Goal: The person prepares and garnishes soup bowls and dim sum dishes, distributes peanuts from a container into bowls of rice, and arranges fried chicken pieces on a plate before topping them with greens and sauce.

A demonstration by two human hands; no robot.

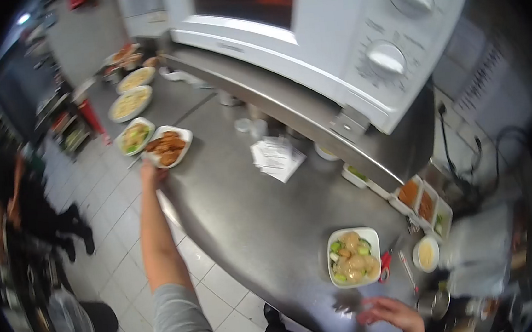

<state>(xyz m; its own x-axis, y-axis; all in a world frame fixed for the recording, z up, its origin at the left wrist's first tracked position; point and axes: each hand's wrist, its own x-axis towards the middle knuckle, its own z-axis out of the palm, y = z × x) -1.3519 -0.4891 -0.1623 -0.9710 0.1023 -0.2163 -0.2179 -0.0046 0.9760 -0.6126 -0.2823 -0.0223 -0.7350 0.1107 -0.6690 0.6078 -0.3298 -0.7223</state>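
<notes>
My left arm is stretched out along the steel counter, and my left hand (154, 168) grips the near edge of a white square bowl (181, 157) filled with browned, fried-looking pieces. Touching or almost touching that bowl is another white bowl (135, 137) of yellow and green food. Low in the view, my right hand (389, 313) hovers over the counter's near edge, fingers apart and somewhat blurred, with nothing in it. Just beyond it sits a white square bowl (354, 257) of pale round pieces and green vegetables, and red-handled scissors (384, 267) lie beside that bowl.
A white microwave (255, 40) stands on a steel shelf (285, 101) above the counter. Paper slips (276, 157) lie mid-counter. Two oval dishes (131, 104) stand farther left. Food containers (421, 203) and a small cup (425, 254) are at right. Another person (34, 192) stands at left.
</notes>
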